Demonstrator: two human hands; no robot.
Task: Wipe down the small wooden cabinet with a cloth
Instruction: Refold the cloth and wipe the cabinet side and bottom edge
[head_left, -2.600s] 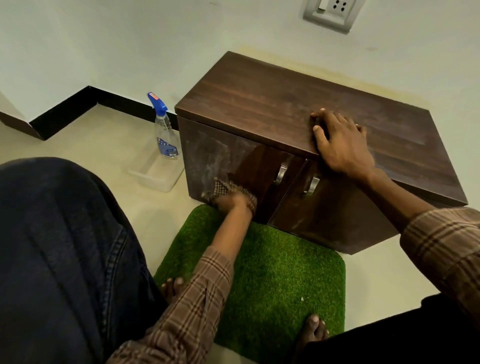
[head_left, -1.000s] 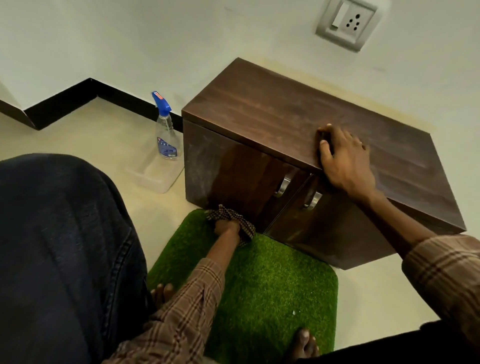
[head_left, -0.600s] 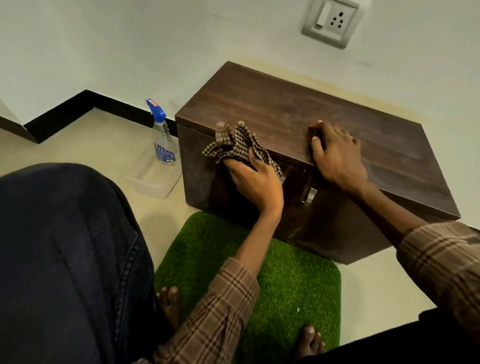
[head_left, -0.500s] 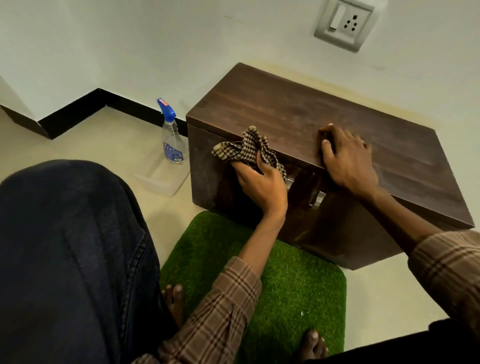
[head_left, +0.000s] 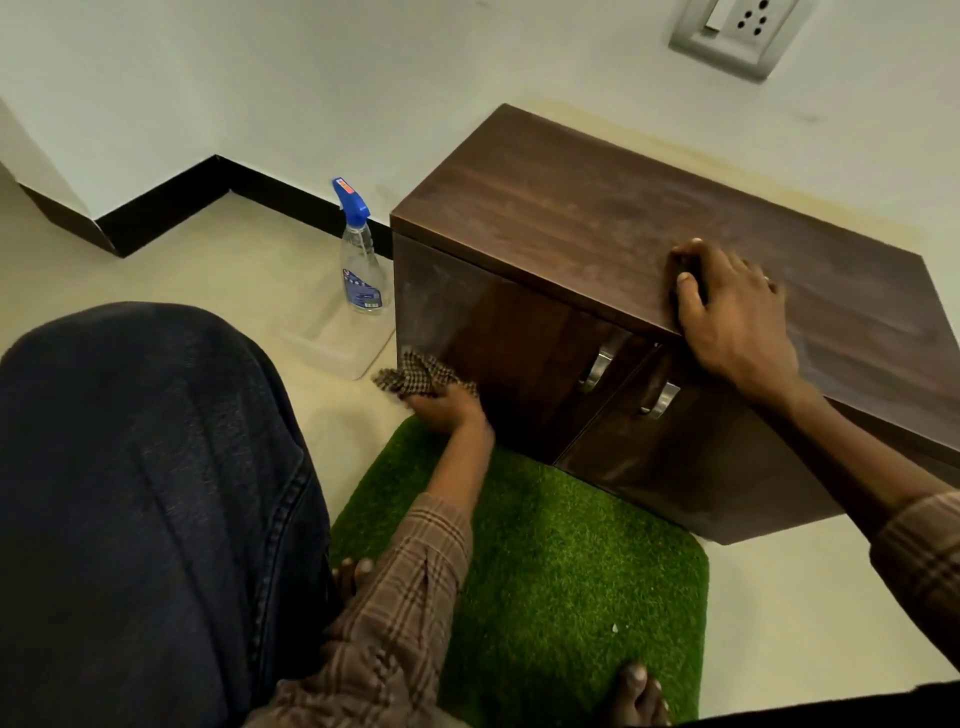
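Note:
A small dark wooden cabinet with two doors and metal handles stands on the floor against the wall. My left hand grips a checked brown cloth pressed to the bottom left corner of the left door. Flat on the cabinet's top at its front edge lies my right hand, thumb curled over the edge, holding nothing.
A clear spray bottle with a blue trigger stands left of the cabinet, beside a clear plastic tray. A green grass mat lies in front of the cabinet. My bent knee in dark jeans fills the lower left. A wall socket is above.
My left hand has swept the cloth from the top front edge of the cabinet down the left door to its bottom left corner. My right hand has stayed on the top.

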